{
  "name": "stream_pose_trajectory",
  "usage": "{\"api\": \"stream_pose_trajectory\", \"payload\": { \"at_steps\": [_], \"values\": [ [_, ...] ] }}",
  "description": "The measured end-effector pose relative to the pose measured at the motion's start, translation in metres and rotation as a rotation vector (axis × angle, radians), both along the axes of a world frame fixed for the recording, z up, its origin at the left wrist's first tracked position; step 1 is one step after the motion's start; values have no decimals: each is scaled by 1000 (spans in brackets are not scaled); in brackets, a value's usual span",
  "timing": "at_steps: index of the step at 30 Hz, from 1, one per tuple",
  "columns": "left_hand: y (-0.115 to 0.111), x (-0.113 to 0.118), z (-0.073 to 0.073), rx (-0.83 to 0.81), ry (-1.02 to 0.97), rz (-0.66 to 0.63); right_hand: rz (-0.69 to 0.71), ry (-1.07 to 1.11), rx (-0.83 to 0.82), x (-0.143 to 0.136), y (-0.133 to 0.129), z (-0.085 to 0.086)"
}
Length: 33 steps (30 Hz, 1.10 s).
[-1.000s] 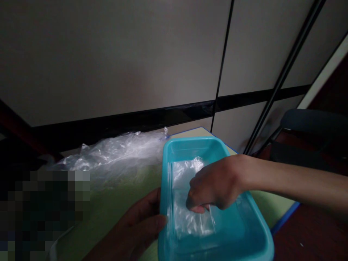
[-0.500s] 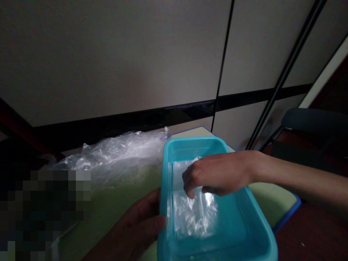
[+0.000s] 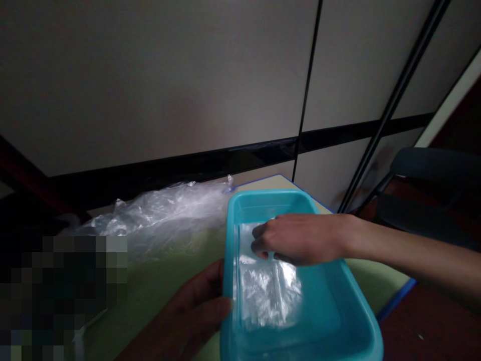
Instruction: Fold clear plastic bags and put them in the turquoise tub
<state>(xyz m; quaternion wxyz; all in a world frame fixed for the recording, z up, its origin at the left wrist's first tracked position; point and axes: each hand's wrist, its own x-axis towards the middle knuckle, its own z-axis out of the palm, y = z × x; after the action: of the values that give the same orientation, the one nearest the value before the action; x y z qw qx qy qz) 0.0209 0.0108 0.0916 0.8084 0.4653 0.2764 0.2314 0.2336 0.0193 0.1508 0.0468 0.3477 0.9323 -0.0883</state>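
Surroundings of your workspace: panels, tabletop, chair and floor.
Facing you, pale grey panels (image 3: 158, 90) are crossed by a glossy black band (image 3: 225, 158) and divided by dark upright seams. Before them you see the yellow-green tabletop (image 3: 131, 291), bordered by blue edging (image 3: 398, 299); along its far left side lies a crumpled heap of clear plastic (image 3: 161, 208). To your right, note a dark chair (image 3: 436, 161) beside the panels, a pale upright strip (image 3: 447, 103) behind it, and a dark red floor (image 3: 443, 311) bearing one small pale speck (image 3: 421, 337). At your lower left, pixelation hides the detail.
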Motion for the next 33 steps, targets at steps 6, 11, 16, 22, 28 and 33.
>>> {"api": "stream_pose_trajectory", "payload": {
  "at_steps": [6,11,16,22,28,33],
  "values": [
    [1,2,-1,-28,23,-6,137,-94,-201,-5,1,-2],
    [-1,3,-1,-7,-19,-31,94,-168,-200,-9,0,-14],
    [5,5,-5,2,-23,3,73,-15,-111,6,-2,3],
    [34,32,-1,49,-80,100,-242,409,176,45,5,16],
    [79,83,-1,3,-203,364,-708,937,205,92,24,-24],
    [114,115,-14,-6,-186,396,-858,1172,-53,116,37,-66]
  ]
}}
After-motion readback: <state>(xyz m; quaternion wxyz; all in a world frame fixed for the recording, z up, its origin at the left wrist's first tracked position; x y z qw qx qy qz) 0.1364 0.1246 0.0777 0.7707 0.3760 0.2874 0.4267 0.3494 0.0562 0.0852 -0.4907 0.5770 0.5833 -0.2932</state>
